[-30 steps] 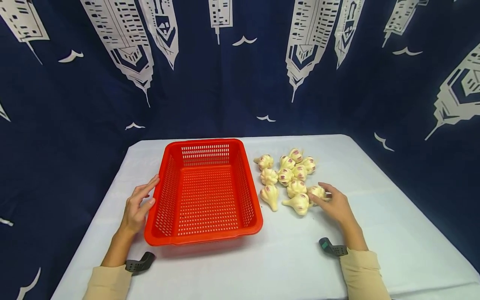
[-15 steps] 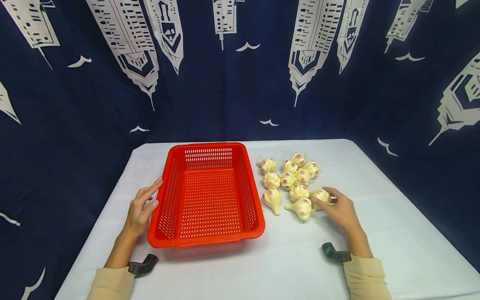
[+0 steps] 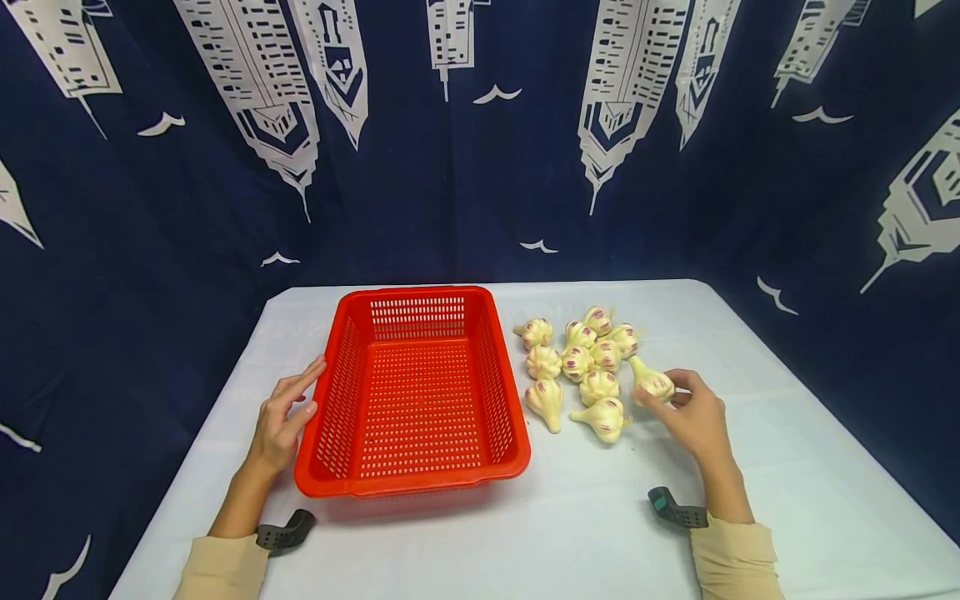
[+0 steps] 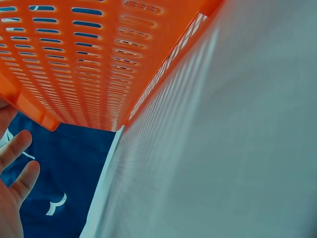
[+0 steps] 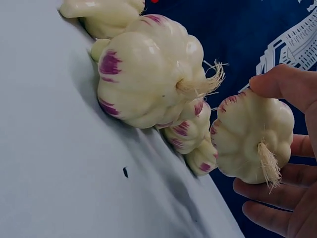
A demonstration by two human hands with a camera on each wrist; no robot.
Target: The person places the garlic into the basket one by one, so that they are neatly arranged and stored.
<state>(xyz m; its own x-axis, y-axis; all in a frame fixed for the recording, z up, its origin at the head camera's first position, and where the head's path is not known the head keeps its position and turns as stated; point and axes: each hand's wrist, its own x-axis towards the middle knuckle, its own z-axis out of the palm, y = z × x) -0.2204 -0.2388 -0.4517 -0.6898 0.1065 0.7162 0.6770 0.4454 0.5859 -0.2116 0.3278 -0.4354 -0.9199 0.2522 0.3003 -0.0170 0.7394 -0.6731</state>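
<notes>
My right hand [image 3: 692, 410] pinches a garlic bulb [image 3: 655, 385] between thumb and fingers at the right side of the pile. In the right wrist view this held garlic bulb [image 5: 253, 136] shows its root tuft toward the camera, with the thumb on top and fingers beneath. Left of it lie several more garlic bulbs [image 3: 599, 388], cream with purple streaks. My left hand [image 3: 279, 419] rests with fairly straight fingers against the left rim of a red plastic basket [image 3: 341, 483]. The left wrist view has the slotted basket wall [image 4: 74, 64] close above the fingertips.
A white cloth-covered table [image 3: 570, 533] carries everything. Behind it hangs a dark blue curtain [image 3: 450, 192] with white building prints. The basket stands left of the pile, with one row of bulbs close to its right wall. Small dark specks [image 5: 125, 172] dot the cloth.
My right hand has drawn its garlic bulb slightly right, away from the pile, and the bulb's stem now points up and left. The head view shifted slightly. My left hand stays at the basket.
</notes>
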